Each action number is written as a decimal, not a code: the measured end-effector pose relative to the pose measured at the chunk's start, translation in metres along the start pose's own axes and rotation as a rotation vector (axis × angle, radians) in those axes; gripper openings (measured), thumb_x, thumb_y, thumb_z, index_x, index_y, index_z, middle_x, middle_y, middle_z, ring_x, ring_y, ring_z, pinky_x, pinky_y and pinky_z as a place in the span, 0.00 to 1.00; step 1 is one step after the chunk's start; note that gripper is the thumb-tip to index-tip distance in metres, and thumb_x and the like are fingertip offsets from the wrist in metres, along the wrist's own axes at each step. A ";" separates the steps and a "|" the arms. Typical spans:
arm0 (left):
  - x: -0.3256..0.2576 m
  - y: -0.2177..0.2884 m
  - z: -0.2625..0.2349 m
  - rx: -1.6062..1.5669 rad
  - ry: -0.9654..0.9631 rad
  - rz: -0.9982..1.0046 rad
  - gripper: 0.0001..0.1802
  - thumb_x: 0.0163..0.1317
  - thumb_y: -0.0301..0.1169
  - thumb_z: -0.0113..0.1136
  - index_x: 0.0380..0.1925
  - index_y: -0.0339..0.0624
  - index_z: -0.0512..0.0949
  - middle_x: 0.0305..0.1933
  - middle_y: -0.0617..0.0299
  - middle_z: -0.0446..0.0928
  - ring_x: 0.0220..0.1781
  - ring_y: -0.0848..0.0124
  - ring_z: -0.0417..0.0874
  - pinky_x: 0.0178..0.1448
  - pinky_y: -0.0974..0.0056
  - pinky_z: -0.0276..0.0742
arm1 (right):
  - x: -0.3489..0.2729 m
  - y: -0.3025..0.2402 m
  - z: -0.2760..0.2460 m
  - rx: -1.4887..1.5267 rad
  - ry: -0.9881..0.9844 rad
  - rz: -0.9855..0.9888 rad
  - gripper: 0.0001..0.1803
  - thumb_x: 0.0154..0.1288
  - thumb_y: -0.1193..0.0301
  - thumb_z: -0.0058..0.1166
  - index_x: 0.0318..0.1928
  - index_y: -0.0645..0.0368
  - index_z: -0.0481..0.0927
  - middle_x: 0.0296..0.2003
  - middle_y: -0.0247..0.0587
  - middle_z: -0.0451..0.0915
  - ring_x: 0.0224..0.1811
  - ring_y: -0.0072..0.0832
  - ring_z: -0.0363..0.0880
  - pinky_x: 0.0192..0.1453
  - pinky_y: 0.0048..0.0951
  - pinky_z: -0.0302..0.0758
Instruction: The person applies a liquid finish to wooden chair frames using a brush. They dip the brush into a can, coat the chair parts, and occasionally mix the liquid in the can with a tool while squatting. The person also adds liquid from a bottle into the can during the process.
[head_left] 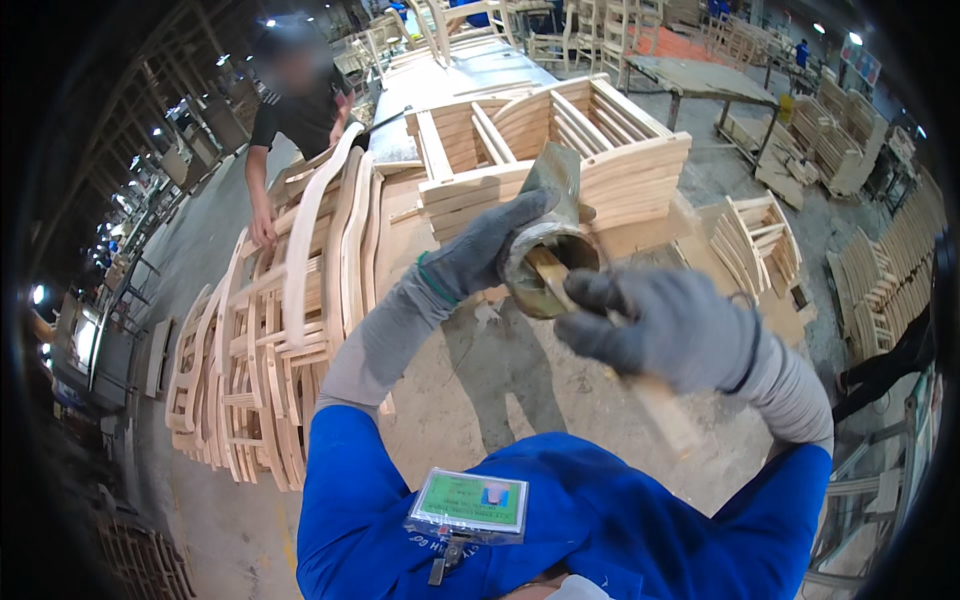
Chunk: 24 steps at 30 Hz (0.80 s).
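One stick (556, 282) in held tin (548, 262)

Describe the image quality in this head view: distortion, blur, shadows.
Head view: fisheye bends the stacked chair frames toward a black rim; the mallet handle below the right hand is motion-blurred; both hands, left hand too, cast soft shadows on the floor.
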<state>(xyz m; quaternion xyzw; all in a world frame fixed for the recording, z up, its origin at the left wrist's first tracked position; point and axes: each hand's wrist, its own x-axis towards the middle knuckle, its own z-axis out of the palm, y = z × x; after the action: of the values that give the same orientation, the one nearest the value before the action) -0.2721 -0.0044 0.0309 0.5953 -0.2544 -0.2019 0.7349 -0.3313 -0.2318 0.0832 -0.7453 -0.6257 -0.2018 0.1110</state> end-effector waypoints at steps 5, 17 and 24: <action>0.011 -0.004 0.003 -0.183 0.095 -0.074 0.30 0.66 0.42 0.50 0.60 0.33 0.60 0.58 0.48 0.68 0.52 0.67 0.77 0.54 0.67 0.78 | -0.012 -0.007 -0.007 0.057 -0.125 -0.033 0.13 0.55 0.68 0.50 0.43 0.50 0.74 0.27 0.37 0.71 0.23 0.31 0.76 0.18 0.34 0.71; 0.011 0.009 -0.010 0.446 -0.033 0.375 0.31 0.66 0.48 0.48 0.59 0.35 0.62 0.54 0.53 0.71 0.54 0.68 0.76 0.57 0.64 0.76 | -0.005 0.000 -0.025 -0.196 -0.012 -0.006 0.15 0.57 0.71 0.49 0.47 0.44 0.73 0.28 0.35 0.71 0.23 0.29 0.76 0.15 0.27 0.68; 0.006 0.026 0.008 0.221 0.091 0.274 0.26 0.67 0.47 0.45 0.55 0.37 0.66 0.50 0.56 0.73 0.51 0.70 0.77 0.54 0.65 0.78 | -0.007 0.007 -0.029 -0.093 -0.017 0.054 0.15 0.57 0.69 0.50 0.47 0.45 0.74 0.26 0.35 0.71 0.20 0.30 0.75 0.15 0.29 0.69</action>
<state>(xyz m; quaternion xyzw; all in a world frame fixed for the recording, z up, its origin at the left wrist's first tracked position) -0.2728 -0.0087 0.0586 0.6410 -0.3202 -0.0436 0.6962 -0.3305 -0.2514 0.1071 -0.7681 -0.5960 -0.2211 0.0763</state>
